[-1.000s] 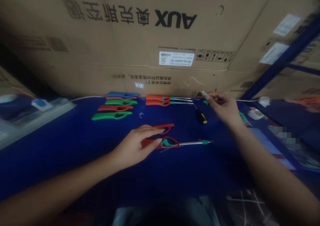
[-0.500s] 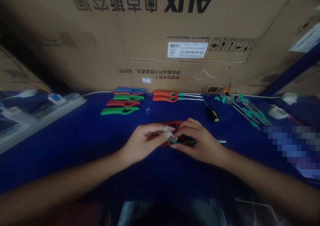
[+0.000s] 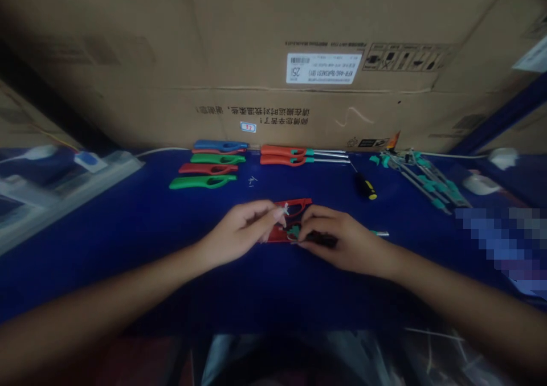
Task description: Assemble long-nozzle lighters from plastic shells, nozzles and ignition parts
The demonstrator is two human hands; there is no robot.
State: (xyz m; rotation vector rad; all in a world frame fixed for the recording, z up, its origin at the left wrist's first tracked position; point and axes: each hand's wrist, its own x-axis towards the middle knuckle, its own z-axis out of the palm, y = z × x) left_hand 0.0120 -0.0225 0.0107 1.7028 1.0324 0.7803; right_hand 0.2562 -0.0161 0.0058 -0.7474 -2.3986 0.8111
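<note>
A red lighter shell [image 3: 280, 235] with a teal trigger and a metal tube [image 3: 380, 233] lies open on the blue table [image 3: 128, 226]. My left hand [image 3: 241, 232] pinches a small clear part [image 3: 285, 209] just above the shell. My right hand [image 3: 337, 241] presses down on the shell's middle, fingers curled over it. A second red shell half [image 3: 301, 202] lies just behind my hands.
Green, red and blue handle shells [image 3: 209, 167] lie at the back left, two assembled orange lighters [image 3: 299, 155] behind centre. A black-and-yellow screwdriver [image 3: 365, 187] and several teal-tipped metal tubes [image 3: 423, 175] lie at the right. A large cardboard box [image 3: 273, 61] walls the back.
My right hand came back from the far right with the small clear part and joined my left at the red shell. The left hand now pinches that part; the right presses the shell.
</note>
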